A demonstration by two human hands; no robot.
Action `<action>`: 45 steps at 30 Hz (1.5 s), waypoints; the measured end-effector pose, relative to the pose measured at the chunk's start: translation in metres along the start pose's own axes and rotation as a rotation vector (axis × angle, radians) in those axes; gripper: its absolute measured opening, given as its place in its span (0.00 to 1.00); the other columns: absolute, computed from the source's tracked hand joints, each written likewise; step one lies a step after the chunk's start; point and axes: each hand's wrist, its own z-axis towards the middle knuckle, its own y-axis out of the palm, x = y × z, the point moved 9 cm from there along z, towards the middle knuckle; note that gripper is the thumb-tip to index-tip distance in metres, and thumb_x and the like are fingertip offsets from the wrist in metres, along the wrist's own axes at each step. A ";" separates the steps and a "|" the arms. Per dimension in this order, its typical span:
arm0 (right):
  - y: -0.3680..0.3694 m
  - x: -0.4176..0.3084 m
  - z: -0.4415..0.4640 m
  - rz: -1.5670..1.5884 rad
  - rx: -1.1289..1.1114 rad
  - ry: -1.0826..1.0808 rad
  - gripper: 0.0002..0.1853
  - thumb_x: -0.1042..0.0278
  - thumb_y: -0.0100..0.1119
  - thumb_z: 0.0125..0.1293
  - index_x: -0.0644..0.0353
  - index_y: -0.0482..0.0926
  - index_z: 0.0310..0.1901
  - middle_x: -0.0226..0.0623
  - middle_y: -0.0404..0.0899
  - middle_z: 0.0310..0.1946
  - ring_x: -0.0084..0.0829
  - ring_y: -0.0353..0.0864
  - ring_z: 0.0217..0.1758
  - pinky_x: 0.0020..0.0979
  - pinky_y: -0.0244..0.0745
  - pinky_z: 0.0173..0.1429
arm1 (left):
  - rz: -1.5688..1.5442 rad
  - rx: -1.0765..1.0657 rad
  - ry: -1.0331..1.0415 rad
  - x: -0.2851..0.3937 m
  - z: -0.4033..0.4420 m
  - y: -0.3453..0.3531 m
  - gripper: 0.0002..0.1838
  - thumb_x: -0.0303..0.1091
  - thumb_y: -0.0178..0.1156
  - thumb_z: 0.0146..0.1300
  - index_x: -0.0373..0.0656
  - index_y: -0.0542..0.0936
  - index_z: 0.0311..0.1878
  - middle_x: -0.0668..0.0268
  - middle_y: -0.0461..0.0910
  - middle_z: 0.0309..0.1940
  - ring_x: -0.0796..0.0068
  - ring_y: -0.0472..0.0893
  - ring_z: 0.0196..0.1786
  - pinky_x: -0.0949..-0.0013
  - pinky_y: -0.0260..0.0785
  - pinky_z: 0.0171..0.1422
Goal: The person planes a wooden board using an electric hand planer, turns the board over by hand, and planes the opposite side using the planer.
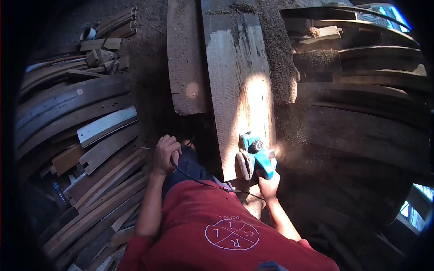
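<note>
My right hand [268, 184] is wrapped round the rear handle of a blue electric hand planer [258, 156]. The planer sits at the near end of a long wooden plank [233, 90], close to its right edge; whether its sole touches the wood I cannot tell. Off to the left, my left hand [167, 153] is closed round the black power cord [192, 177], which runs across my waist toward the planer. Sunlight falls on the plank's right side, and its surface is partly rough and dark.
A second thick board [187, 58] lies left of the plank. Wood shavings [280, 54] are heaped along the right. Stacked timber [104, 126] fills the left side, with more long boards [370, 90] at the right. Fine dust hangs beside the planer.
</note>
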 end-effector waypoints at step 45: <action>0.026 -0.014 -0.047 -0.055 -0.115 -0.029 0.19 0.76 0.76 0.59 0.66 0.88 0.53 0.47 0.92 0.45 0.36 0.91 0.50 0.38 0.84 0.53 | 0.049 0.034 0.058 0.013 0.023 -0.032 0.11 0.38 0.54 0.54 0.40 0.74 0.23 0.57 0.68 0.25 0.53 0.71 0.35 0.55 0.63 0.43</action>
